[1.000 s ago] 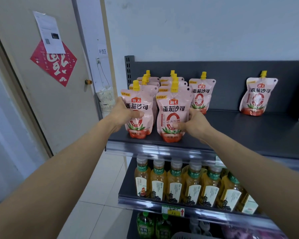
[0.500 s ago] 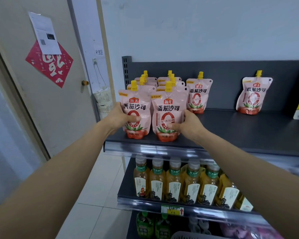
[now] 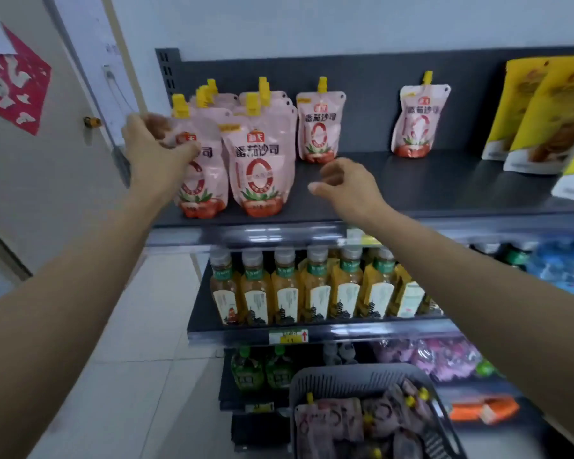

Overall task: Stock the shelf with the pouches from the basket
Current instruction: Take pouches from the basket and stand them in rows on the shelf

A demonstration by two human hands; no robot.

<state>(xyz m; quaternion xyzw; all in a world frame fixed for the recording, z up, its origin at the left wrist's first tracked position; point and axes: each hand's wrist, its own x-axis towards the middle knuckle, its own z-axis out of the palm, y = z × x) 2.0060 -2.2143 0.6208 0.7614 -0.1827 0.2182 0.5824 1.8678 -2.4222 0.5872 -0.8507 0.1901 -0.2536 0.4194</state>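
My left hand (image 3: 156,150) pinches the far-left front pouch (image 3: 201,167); steady it upright before letting go. Right hand (image 3: 345,185) hangs loose, empty.

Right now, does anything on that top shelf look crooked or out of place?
Mostly tidy. One lone pouch stands apart to the right, leaning back against the rear panel, with bare top shelf between it and the rest. The left hand touches the front left pouch; the right hand hovers empty.
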